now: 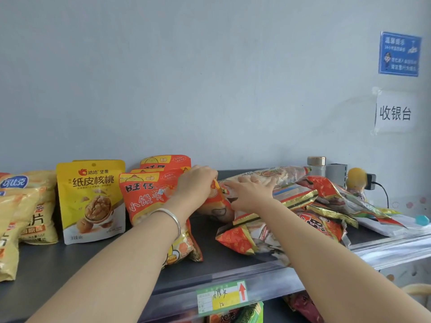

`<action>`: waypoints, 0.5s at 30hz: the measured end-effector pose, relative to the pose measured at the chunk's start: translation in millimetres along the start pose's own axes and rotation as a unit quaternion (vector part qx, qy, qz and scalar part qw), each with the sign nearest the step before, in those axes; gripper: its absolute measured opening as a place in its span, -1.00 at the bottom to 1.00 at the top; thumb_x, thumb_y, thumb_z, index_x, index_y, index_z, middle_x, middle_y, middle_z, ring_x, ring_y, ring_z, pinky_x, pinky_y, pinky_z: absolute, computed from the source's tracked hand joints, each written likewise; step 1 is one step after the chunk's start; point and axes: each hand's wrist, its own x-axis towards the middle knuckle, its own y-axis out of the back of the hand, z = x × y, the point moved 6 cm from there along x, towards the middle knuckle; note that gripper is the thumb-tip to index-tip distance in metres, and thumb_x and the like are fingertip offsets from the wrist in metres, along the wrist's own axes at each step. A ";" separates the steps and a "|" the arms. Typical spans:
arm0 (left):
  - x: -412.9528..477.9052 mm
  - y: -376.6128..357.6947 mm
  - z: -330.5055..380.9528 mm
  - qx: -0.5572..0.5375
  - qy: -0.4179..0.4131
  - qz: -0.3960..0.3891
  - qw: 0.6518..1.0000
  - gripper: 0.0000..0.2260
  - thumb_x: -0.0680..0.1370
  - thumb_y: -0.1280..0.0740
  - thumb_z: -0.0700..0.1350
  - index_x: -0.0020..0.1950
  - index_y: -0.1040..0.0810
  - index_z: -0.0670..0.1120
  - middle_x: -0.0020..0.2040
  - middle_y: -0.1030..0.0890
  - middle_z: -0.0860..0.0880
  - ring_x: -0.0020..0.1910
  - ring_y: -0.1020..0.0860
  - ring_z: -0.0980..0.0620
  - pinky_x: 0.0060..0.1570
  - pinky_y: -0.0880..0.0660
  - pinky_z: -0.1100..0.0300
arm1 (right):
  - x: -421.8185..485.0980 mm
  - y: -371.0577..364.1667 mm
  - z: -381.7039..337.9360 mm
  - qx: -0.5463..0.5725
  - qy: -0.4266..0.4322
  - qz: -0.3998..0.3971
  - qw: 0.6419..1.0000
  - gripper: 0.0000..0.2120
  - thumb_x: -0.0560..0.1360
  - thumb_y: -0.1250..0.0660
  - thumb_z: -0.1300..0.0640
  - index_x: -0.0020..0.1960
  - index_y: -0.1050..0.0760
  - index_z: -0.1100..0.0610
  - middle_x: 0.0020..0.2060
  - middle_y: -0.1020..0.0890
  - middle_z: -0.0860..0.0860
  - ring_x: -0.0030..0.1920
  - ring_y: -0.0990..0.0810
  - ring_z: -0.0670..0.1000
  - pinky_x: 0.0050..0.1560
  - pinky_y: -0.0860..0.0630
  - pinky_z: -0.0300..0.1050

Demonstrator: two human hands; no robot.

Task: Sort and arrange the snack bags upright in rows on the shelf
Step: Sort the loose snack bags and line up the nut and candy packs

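Observation:
Several orange-red snack bags [144,194] stand upright in a row on the dark shelf [221,257], right of a yellow walnut bag [91,201]. My left hand [198,183], with a silver bracelet on its wrist, grips the top edge of another orange-red bag [217,206] that lies tilted between the row and a pile. My right hand [251,194] rests flat with spread fingers on the pile of fallen bags [291,217] at the right, holding nothing.
Yellow chip bags [28,213] stand at the far left. A jar [316,165], a grey box [335,173], a plugged-in yellow device [356,180] and a white pad [396,227] sit at the back right. A price tag [221,297] hangs on the shelf's front lip.

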 end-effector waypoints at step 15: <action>-4.8 -6.4 -58.4 -0.064 0.115 0.062 0.989 -0.45 0.50 -0.37 -0.04 0.43 -0.25 -0.01 0.42 -0.25 -0.15 0.39 -0.26 -0.14 0.27 -0.35 0.00 | 30.3 18.1 -38.9 0.147 -0.128 0.157 0.968 -0.72 0.52 -0.11 -0.05 -0.28 -0.43 0.03 -0.26 -0.61 -0.01 -0.13 -0.57 0.08 0.18 -0.22 0.14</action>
